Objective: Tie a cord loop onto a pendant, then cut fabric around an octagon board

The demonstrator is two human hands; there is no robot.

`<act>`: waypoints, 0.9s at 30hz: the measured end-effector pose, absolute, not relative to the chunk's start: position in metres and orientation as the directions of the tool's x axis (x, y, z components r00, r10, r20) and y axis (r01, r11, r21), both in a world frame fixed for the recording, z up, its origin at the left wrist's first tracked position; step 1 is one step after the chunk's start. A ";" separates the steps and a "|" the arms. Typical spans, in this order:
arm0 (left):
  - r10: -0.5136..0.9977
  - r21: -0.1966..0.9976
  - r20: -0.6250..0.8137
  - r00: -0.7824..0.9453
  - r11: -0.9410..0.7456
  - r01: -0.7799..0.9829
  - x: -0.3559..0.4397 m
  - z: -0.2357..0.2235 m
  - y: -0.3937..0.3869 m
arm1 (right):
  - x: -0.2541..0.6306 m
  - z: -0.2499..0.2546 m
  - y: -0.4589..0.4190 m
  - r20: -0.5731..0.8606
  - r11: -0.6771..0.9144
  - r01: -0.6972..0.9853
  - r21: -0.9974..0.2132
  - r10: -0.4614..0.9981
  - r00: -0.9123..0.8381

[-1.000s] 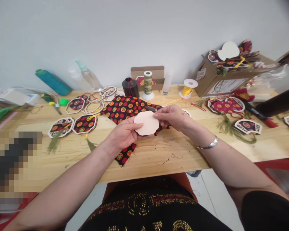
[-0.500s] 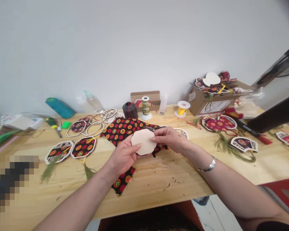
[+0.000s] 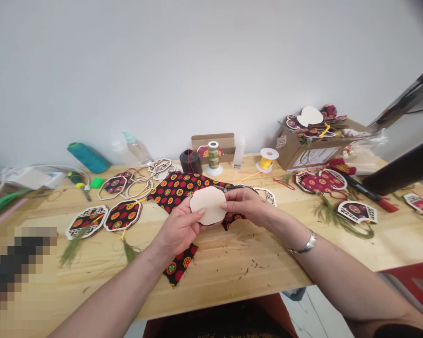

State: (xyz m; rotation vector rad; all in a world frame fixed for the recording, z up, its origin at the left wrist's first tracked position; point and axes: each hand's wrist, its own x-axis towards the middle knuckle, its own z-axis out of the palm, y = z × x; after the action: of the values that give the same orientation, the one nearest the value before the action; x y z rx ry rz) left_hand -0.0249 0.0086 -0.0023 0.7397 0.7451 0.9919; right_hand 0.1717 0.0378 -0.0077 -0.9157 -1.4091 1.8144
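A plain cream-coloured flat piece with a scalloped outline (image 3: 207,205) is held between both hands above the table. My left hand (image 3: 179,225) is closed on its left edge, thumb on the top face. On its right edge my right hand (image 3: 245,205) pinches it with thumb and fingers. Behind and beneath lies black fabric with red and yellow flower dots (image 3: 176,190), one strip of it reaching toward the front edge. Scissors (image 3: 227,189), partly hidden by the right hand, rest on the fabric. The underside of the piece is hidden.
Finished tasselled ornaments (image 3: 122,216) lie at the left, others (image 3: 356,211) at the right. Along the wall stand a teal thread cone (image 3: 88,157), a green thread spool (image 3: 213,158), a yellow spool (image 3: 267,160) and a cardboard box (image 3: 303,152). Dark scraps dot the wooden table (image 3: 239,281).
The cream piece and both hands have shifted very slightly left and up. Both hands keep their hold, and nothing else has visibly moved.
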 end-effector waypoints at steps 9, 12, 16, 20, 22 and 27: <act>0.912 0.826 -0.186 0.365 0.346 -0.445 -0.025 -0.002 0.008 | 0.171 -0.002 0.036 -0.120 -0.111 0.047 -0.993 0.880 -0.459; 0.912 0.822 -0.189 0.363 0.349 -0.449 -0.025 -0.003 0.008 | 0.170 0.003 0.035 -0.113 -0.080 0.093 -0.992 0.888 -0.446; 0.915 0.817 -0.186 0.359 0.347 -0.460 -0.025 -0.004 0.008 | 0.170 0.005 0.034 -0.110 -0.065 0.116 -0.991 0.895 -0.433; 0.914 0.812 -0.188 0.360 0.351 -0.466 -0.026 -0.004 0.009 | 0.169 0.003 0.033 -0.104 -0.061 0.116 -0.991 0.905 -0.413; 0.913 0.810 -0.191 0.361 0.354 -0.467 -0.026 -0.004 0.009 | 0.168 0.003 0.033 -0.096 -0.052 0.120 -0.991 0.909 -0.406; 0.911 0.804 -0.193 0.364 0.359 -0.474 -0.026 -0.004 0.009 | 0.168 0.005 0.032 -0.070 -0.013 0.142 -0.990 0.911 -0.405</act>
State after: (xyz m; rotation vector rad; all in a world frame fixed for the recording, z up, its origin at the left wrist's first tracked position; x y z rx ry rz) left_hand -0.0256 0.0089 -0.0041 0.7253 0.7175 0.9989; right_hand 0.1676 0.0320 0.0053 -1.1140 -1.6039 1.4818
